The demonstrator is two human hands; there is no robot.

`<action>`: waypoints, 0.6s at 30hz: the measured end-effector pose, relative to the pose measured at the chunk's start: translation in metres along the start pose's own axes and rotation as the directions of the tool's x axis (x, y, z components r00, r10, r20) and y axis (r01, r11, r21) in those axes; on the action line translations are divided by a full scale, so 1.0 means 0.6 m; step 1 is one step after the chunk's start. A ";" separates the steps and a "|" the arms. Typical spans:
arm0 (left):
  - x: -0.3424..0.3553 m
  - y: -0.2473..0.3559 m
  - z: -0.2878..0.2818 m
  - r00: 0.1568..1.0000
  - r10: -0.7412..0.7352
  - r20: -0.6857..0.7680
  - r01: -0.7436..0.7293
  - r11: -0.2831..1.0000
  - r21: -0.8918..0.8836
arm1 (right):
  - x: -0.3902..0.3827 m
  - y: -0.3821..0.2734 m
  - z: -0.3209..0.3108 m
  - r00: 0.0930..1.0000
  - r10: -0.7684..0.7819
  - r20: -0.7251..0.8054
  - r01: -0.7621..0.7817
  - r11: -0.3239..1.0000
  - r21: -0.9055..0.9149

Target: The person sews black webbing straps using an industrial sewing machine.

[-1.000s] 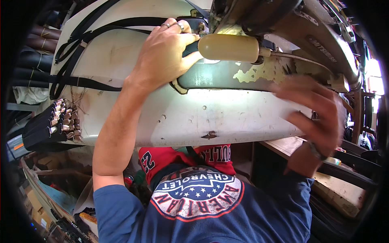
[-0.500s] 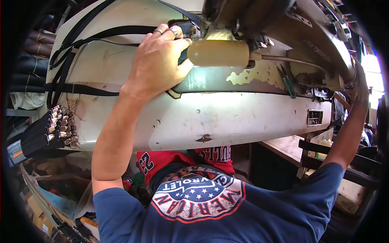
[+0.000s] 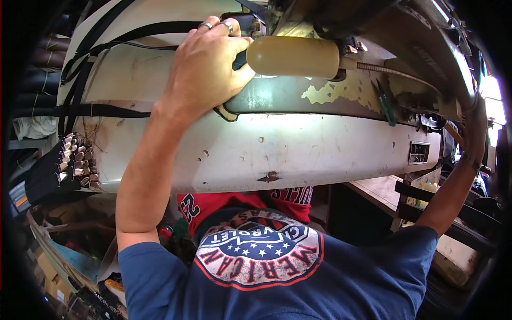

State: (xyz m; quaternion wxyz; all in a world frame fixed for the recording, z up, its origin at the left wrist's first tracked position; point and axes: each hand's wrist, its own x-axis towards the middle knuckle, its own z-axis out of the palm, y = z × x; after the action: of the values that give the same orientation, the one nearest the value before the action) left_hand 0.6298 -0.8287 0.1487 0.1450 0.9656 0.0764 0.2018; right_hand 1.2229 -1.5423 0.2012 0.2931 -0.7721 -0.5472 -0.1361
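Observation:
My left hand (image 3: 205,64), with two rings on it, lies over the sewing machine's bed (image 3: 277,101), just left of the needle area. Its fingers are bent, and dark material shows between thumb and forefinger, where a black strap (image 3: 160,28) runs in from the left. A rounded, yellowish translucent cylinder (image 3: 293,57) hides part of the stitching spot. My right arm reaches up to the far right end of the sewing machine (image 3: 426,58). There my right hand (image 3: 472,114) is mostly hidden behind the machine, its fingers out of sight.
Several black straps loop over the white tabletop (image 3: 213,160) at left. A bundle of metal clips (image 3: 77,160) on black straps hangs at its left edge. Green-handled snips (image 3: 385,104) lie on the machine bed. A wooden surface (image 3: 378,191) stands below at right.
The view has shifted slightly, and the straps at left have moved a little. My left hand stays beside the needle area, and my right arm stays at the machine's right end.

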 end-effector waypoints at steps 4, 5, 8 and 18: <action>-0.052 -0.048 -0.019 0.992 0.049 -0.118 -0.058 0.996 -0.073 | 0.071 -0.070 -0.073 1.000 -0.004 -0.018 0.001 0.988 -0.154; -0.065 -0.060 -0.025 0.991 0.048 -0.124 -0.057 0.996 -0.066 | 0.075 -0.065 -0.078 0.999 -0.007 -0.034 0.001 0.985 -0.174; -0.057 -0.048 -0.027 0.995 0.050 -0.087 -0.055 0.997 -0.055 | 0.041 -0.048 -0.037 0.994 0.025 -0.107 -0.048 0.976 -0.214; -0.050 -0.038 -0.017 0.998 0.018 -0.055 -0.019 0.999 -0.028 | 0.029 -0.068 0.049 0.963 0.046 -0.267 -0.141 0.927 -0.348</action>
State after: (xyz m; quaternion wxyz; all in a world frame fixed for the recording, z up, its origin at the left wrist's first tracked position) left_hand 0.5963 -0.8109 0.1394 0.1548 0.9582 0.0685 0.2305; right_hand 1.1885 -1.5017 0.1995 0.2189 -0.8145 -0.4329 -0.3183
